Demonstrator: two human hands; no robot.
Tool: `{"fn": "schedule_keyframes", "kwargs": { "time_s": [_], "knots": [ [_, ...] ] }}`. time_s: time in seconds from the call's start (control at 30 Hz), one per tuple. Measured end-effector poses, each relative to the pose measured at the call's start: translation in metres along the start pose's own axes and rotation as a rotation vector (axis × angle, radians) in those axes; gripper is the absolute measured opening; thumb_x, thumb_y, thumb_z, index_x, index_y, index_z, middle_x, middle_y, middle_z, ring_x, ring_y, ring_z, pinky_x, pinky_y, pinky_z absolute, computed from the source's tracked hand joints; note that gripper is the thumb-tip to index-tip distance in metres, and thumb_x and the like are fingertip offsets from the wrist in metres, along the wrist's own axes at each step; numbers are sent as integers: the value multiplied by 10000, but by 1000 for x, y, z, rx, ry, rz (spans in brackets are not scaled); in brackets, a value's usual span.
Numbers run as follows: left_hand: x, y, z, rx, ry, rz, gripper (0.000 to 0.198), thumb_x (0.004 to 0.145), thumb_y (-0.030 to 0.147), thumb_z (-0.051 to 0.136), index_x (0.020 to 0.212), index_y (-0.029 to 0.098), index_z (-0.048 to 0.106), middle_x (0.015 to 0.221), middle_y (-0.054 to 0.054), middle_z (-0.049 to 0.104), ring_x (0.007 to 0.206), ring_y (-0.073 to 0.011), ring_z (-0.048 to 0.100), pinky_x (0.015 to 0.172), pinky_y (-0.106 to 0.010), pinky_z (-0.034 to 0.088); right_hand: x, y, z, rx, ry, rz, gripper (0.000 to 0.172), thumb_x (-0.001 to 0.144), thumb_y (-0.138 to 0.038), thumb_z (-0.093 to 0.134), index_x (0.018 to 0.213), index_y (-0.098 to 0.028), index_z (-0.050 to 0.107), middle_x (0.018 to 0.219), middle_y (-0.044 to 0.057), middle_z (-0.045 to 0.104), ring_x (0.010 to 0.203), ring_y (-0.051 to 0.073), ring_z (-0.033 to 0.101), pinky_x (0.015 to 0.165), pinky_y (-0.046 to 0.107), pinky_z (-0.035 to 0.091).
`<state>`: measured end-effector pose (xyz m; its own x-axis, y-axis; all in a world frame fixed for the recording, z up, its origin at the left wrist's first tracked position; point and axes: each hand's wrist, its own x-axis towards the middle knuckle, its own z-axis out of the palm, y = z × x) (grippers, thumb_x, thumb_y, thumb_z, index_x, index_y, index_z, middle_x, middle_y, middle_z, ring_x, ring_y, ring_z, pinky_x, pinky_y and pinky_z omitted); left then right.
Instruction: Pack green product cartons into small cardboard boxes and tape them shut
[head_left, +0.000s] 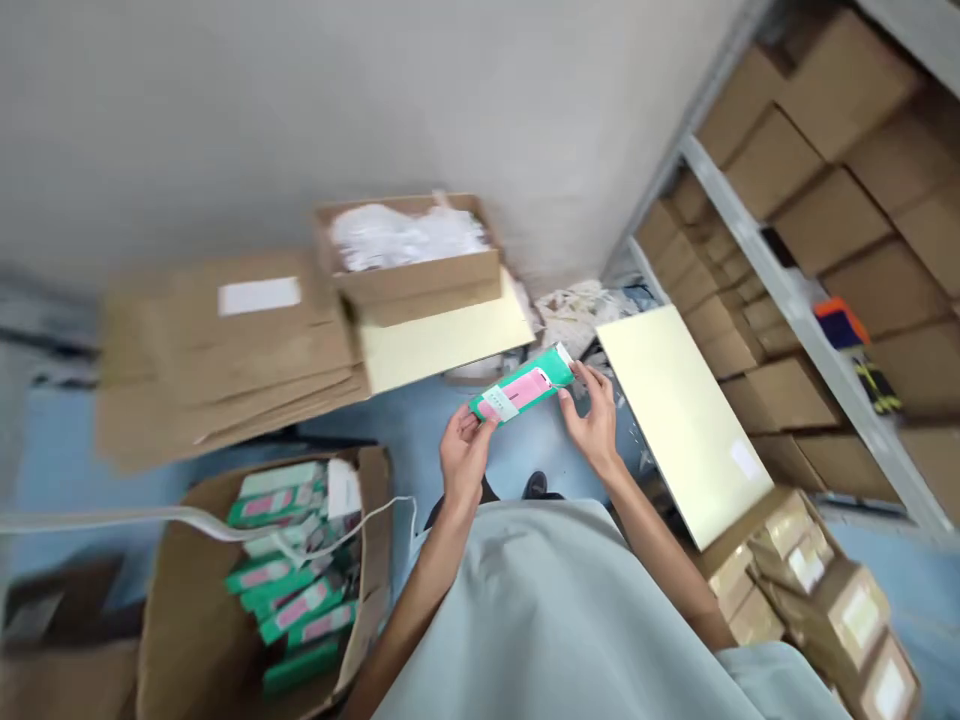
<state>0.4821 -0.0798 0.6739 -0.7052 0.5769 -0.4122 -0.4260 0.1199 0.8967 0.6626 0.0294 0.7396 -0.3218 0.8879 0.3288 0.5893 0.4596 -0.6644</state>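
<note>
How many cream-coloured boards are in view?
2: one board under the carton of white items, another board between the right hand and the shelves. Others may be hidden.

Against the pale wall (525, 90), an open cardboard box (427, 282) is sitting on a cream tabletop (442, 348), its mouth brimming with white contents (405, 238). Just beside it, flattened cardboard (225, 370) is lying in a stack, a white label (259, 296) showing on top. Over on the right, a metal rack (795, 285) is holding brown cartons (889, 285), and something orange and dark (841, 322) is showing at its edge. Near the rack, a cream panel (675, 400) is slanting past an open carton full of small brown boxes (840, 600). A white cable (112, 518) is trailing in from the left, and blue floor (409, 440) is showing underneath.
</note>
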Motion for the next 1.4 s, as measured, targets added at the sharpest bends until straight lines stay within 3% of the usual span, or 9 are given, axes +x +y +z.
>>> {"fn": "schedule_keyframes", "kwargs": {
  "time_s": [0.13,0.27,0.43,0.6,0.73,0.87,1.0,1.17,1.4],
  "knots": [
    [-21,-17,91,160,-289,-28,946,702,213,1024,1556,308,627,1299,-99,759,1371,-301,769,1239,-465,608,-11,52,-74,-41,207,166,546,1110,-344,650,1650,-269,668,1505,186,792,1591,350,619,1336,631,543],
    [-31,-30,155,358,-532,101,1250,561,249,1111,1681,354,567,1295,-94,676,1315,-345,765,1206,-506,627,-8,86,-114,-99,347,285,543,1117,-334,624,1654,-264,662,1523,162,790,1600,336,608,1352,608,529],
    [-15,-29,224,533,-689,295,1028,631,319,1109,1571,322,693,1314,-123,616,1225,-386,740,1167,-547,634,23,114,-133,-175,427,407,547,1107,-328,612,1646,-254,660,1603,150,745,1596,327,615,1359,580,519],
    [33,-16,294,623,-870,327,786,693,313,1039,1434,275,779,1220,-89,664,1044,-294,738,1062,-479,668,73,129,-142,-223,467,499,547,1110,-334,615,1645,-227,648,1598,168,739,1507,320,671,1315,530,545],
    [78,-6,343,589,-1046,17,815,562,313,1078,1329,250,808,1003,-20,725,907,-226,737,878,-346,672,115,138,-149,-246,508,524,529,1117,-407,659,1614,-229,680,1563,170,757,1486,327,668,1312,526,536],
    [110,-2,368,597,-1267,-413,833,560,319,1085,1338,199,810,851,22,747,884,-220,776,861,-312,646,137,163,-161,-110,628,579,496,1088,-568,731,1475,-260,777,1482,141,810,1439,324,692,1320,535,522],
    [120,-6,377,528,-1509,-904,640,743,331,1034,1343,237,834,1194,-108,873,1109,-298,834,992,-380,671,127,190,-170,267,885,845,737,999,-805,736,1499,-263,746,1606,151,745,1528,316,663,1343,531,502],
    [123,-24,393,454,-1654,-1350,460,895,320,927,1317,161,837,1357,-163,863,1201,-319,842,1067,-396,675,108,188,-164,828,786,905,915,852,-882,852,1563,-330,689,1524,103,791,1371,307,767,1202,473,615],
    [126,-33,426,522,-1749,-1487,421,980,335,883,1342,127,827,1335,-191,869,1138,-320,872,1009,-387,701,113,190,-169,897,825,847,873,819,-816,911,1524,-353,684,1388,51,819,1269,311,774,1082,431,665]
  ]
}}
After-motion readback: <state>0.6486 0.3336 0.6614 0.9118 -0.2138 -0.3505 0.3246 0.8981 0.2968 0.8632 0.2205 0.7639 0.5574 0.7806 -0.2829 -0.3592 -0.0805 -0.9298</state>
